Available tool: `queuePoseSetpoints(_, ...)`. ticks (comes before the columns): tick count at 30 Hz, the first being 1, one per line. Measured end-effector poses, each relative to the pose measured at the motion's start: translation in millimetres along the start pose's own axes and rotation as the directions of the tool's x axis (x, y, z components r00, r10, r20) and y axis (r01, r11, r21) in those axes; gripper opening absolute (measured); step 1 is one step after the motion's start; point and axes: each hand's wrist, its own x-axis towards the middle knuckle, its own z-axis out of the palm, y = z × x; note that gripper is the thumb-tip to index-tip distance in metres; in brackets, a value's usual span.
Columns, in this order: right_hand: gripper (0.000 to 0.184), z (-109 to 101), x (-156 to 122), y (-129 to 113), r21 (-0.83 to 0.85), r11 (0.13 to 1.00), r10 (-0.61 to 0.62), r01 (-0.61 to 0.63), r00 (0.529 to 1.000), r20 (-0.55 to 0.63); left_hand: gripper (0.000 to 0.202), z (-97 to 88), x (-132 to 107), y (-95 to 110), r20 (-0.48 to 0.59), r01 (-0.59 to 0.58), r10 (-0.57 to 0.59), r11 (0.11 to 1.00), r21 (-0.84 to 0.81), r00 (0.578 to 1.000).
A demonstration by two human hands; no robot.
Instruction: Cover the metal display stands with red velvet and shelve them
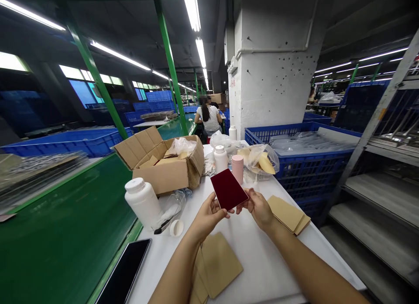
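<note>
A dark red flat panel (pixel 228 189) with a thin pale edge is held up over the white table (pixel 253 247), tilted towards me. My left hand (pixel 209 216) grips its lower left corner, thumb along the bottom edge. At its lower right corner the fingers of my right hand (pixel 259 207) close on it. Beneath my left forearm lie several tan cards or envelopes (pixel 222 262), fanned out. More of the same tan pieces (pixel 285 211) are stacked to the right of my right hand. What the panel's back looks like is hidden.
An open cardboard box (pixel 170 175) stands at the back left. White bottles (pixel 141 201), a pink bottle (pixel 237 168) and a plastic bag (pixel 262 160) surround it. A phone (pixel 126 271) lies front left, beside the green conveyor (pixel 75 225). Blue crates (pixel 294 173) and a metal rack (pixel 376 190) border the right. A person (pixel 208 118) sits ahead.
</note>
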Motion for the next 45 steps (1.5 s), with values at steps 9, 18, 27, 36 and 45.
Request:
queuePoseSetpoints(9,0.043,12,-13,-18,-0.135,0.984,-0.116,0.116,0.993,0.008,0.062,7.2,-4,4,0.012,-0.048,0.049,0.998,-0.039,0.999)
queuePoseSetpoints(18,0.040,17,-12,-14,-0.041,0.996,-0.083,0.078,0.989,-0.124,0.062,9.3,-5,4,-0.008,-0.087,0.087,0.996,0.011,0.996)
queuePoseSetpoints(27,0.033,18,-15,-17,-0.135,0.989,-0.082,0.066,0.990,-0.116,0.066,11.2,-4,4,-0.021,-0.058,0.057,0.998,-0.022,0.998)
queuePoseSetpoints(36,0.053,13,-11,-6,-0.167,0.984,-0.102,0.059,0.960,-0.262,0.061,9.7,-3,-5,0.044,-0.095,0.096,0.995,-0.043,0.994)
queuePoseSetpoints(45,0.030,13,-13,-9,-0.175,0.982,-0.086,0.072,0.994,-0.072,0.074,0.7,0,-6,-0.040,-0.033,0.029,0.996,-0.082,0.999)
